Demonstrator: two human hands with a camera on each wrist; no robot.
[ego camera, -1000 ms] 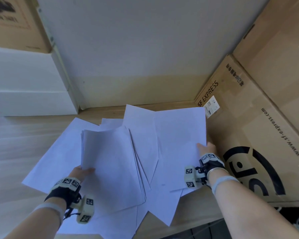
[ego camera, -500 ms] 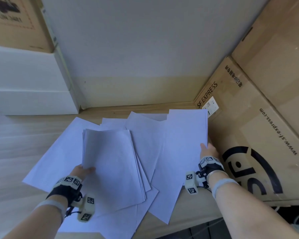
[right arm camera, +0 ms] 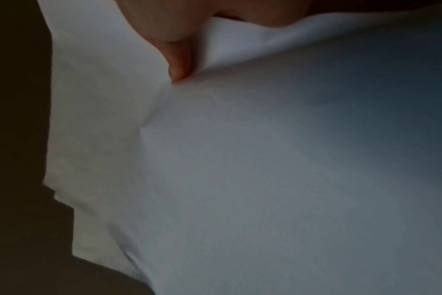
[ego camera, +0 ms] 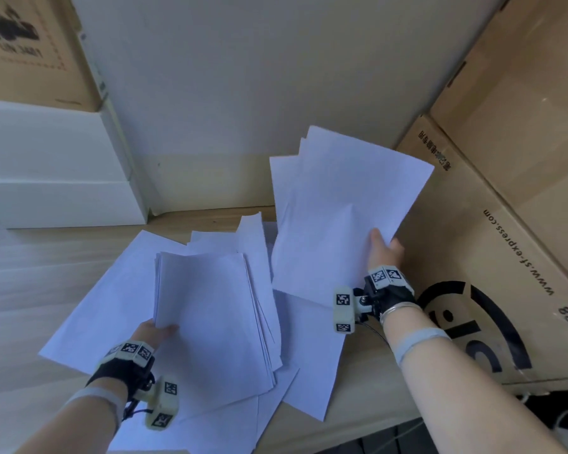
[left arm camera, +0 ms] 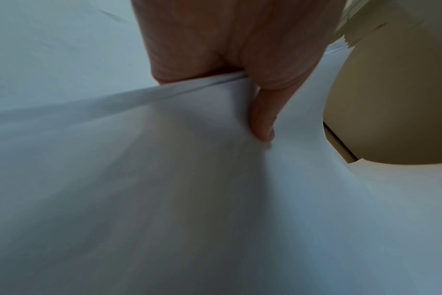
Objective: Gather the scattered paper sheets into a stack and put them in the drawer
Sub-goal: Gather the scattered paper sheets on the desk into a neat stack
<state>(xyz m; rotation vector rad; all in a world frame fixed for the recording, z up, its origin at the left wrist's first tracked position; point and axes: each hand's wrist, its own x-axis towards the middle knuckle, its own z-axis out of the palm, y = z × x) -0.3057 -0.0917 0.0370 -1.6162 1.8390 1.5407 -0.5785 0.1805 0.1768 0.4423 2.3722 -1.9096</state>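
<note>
White paper sheets lie scattered on a light wooden table (ego camera: 23, 290). My left hand (ego camera: 154, 332) grips the near edge of a gathered stack of sheets (ego camera: 210, 309), thumb on top; the left wrist view shows the thumb (left arm camera: 262, 119) pressing the stack (left arm camera: 164, 179). My right hand (ego camera: 382, 249) pinches the edge of a few sheets (ego camera: 341, 204) held up off the table, tilted toward the wall. In the right wrist view a fingertip (right arm camera: 179, 65) shows against those sheets (right arm camera: 265, 159). Loose sheets (ego camera: 112, 290) remain flat under and around the stack. No drawer is clearly visible.
A large SF Express cardboard box (ego camera: 492, 257) stands right beside my right hand. A white unit (ego camera: 53, 178) sits at the back left with another cardboard box (ego camera: 30, 47) on top. A pale wall panel (ego camera: 259, 77) closes off the back. The table's front edge (ego camera: 358, 427) runs below the papers.
My right hand has lifted its few sheets off the table, up and toward the wall. The left hand keeps holding the stack in about the same place.
</note>
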